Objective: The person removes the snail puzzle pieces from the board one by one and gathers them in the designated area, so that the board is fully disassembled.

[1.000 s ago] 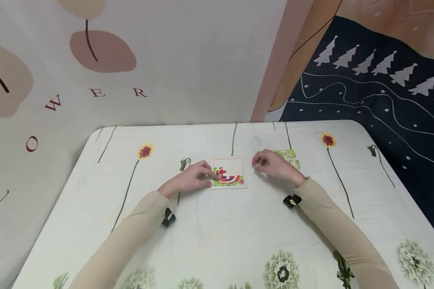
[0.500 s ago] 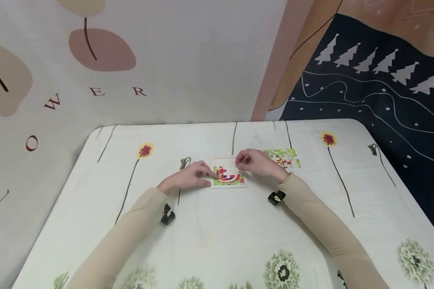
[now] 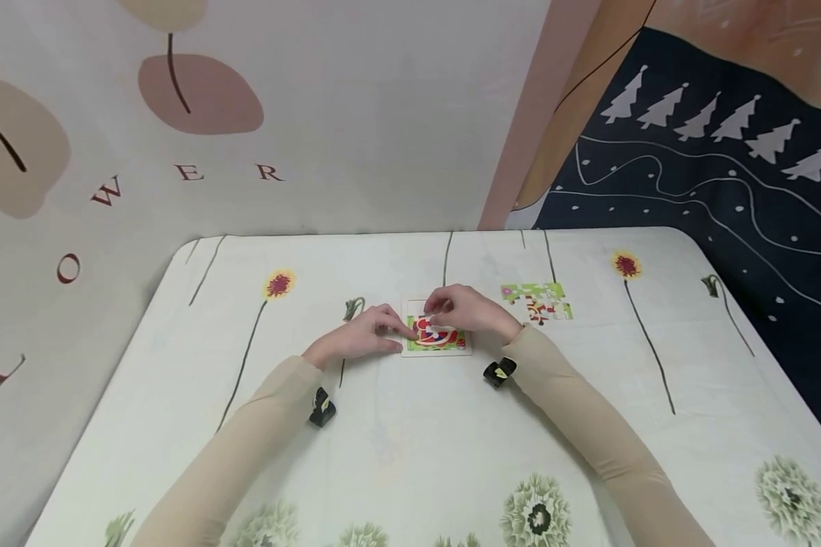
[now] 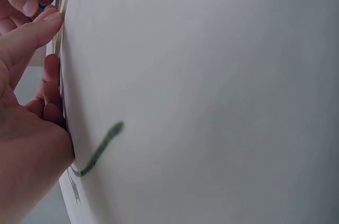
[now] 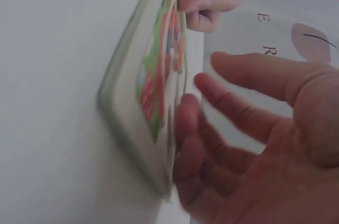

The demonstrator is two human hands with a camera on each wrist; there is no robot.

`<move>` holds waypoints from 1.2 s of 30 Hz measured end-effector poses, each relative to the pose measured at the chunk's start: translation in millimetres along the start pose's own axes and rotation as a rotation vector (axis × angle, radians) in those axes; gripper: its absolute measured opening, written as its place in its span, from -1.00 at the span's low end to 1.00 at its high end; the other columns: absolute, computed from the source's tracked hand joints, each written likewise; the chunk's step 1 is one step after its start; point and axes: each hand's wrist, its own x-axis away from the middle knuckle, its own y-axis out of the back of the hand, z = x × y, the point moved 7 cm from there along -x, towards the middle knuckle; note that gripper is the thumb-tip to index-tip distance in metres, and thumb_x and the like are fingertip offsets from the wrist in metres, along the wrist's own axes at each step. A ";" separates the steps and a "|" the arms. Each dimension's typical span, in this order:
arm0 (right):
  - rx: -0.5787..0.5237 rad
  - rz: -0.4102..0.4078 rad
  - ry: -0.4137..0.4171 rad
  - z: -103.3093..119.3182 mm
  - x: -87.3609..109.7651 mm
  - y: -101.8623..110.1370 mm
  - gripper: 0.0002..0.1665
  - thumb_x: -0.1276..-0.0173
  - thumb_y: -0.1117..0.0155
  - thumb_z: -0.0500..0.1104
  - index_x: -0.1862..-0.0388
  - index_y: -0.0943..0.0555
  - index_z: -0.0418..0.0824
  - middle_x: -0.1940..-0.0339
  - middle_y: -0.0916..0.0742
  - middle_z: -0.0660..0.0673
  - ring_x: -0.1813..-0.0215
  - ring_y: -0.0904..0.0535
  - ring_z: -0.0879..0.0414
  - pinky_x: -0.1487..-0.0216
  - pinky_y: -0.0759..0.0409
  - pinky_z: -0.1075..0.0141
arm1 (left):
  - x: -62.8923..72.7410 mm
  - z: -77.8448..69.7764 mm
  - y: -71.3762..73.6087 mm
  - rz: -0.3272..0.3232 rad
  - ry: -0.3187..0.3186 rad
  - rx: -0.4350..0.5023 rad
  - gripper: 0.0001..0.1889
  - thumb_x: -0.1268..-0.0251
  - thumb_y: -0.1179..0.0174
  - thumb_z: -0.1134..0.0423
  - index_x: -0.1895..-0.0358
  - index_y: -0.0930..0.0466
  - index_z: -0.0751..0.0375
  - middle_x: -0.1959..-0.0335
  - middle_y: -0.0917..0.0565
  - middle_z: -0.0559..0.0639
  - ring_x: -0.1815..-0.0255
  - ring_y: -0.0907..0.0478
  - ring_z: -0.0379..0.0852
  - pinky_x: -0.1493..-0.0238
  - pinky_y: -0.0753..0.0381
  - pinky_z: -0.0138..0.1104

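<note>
A small picture puzzle in a pale square frame [image 3: 436,352] lies on the table, its lower part filled with red, white and green pieces. My left hand [image 3: 362,333] rests at its left edge, the index finger reaching over the picture and the thumb by the lower left corner. Over the puzzle's upper right, my right hand [image 3: 467,310] is bent down with thumb and index fingertips near each other. In the right wrist view its fingers [image 5: 230,97] hover close over the board; whether they pinch a piece I cannot tell.
Several loose green, white and red puzzle pieces [image 3: 537,295] lie right of the frame, some fitted side by side. The flower-printed cloth [image 3: 397,441] covers the table. A pale printed wall hanging [image 3: 356,152] stands behind, a dark one [image 3: 698,175] at the right.
My right hand has moved left from the loose pieces to over the puzzle, uncovering more of those pieces. The left hand has stayed at the frame's left edge.
</note>
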 end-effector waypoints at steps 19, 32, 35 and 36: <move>-0.077 -0.088 -0.115 -3.5 -4.2 -4.3 -0.82 -0.31 -0.23 -0.25 0.13 -0.67 -0.23 0.26 -0.70 -0.13 0.29 -0.52 0.10 0.27 -0.43 0.35 | -3.3 -4.3 1.3 -0.007 -0.056 -0.012 -0.71 -0.24 -0.29 0.36 -0.04 -0.73 0.21 0.03 -0.56 0.11 -0.07 -0.40 -0.04 -0.25 -0.31 -0.12; -0.122 -0.169 -0.110 -4.5 -1.6 -8.6 -0.90 -0.32 -0.28 -0.20 0.19 -0.63 -0.15 0.27 -0.66 -0.11 0.31 -0.48 0.09 0.32 -0.40 0.34 | -2.4 -1.3 0.9 -0.010 -0.037 -0.017 -0.71 -0.26 -0.28 0.37 -0.04 -0.73 0.20 0.03 -0.55 0.10 -0.08 -0.38 -0.03 -0.29 -0.32 -0.03; -0.140 -0.174 -0.111 -4.9 -1.3 -9.4 -0.92 -0.33 -0.26 -0.22 0.20 -0.63 -0.15 0.26 -0.66 -0.12 0.31 -0.48 0.09 0.33 -0.40 0.34 | -2.2 -1.3 -0.1 -0.005 -0.041 -0.012 -0.71 -0.26 -0.28 0.36 -0.05 -0.73 0.20 0.04 -0.55 0.10 -0.07 -0.38 -0.03 -0.30 -0.32 -0.01; -0.146 -0.174 -0.111 -5.2 -1.4 -9.7 -0.92 -0.34 -0.25 -0.23 0.20 -0.63 -0.16 0.26 -0.65 -0.12 0.31 -0.49 0.09 0.33 -0.40 0.35 | -2.3 -1.2 -0.3 -0.004 -0.042 -0.010 -0.71 -0.26 -0.28 0.37 -0.05 -0.73 0.20 0.04 -0.55 0.10 -0.07 -0.38 -0.04 -0.29 -0.32 -0.01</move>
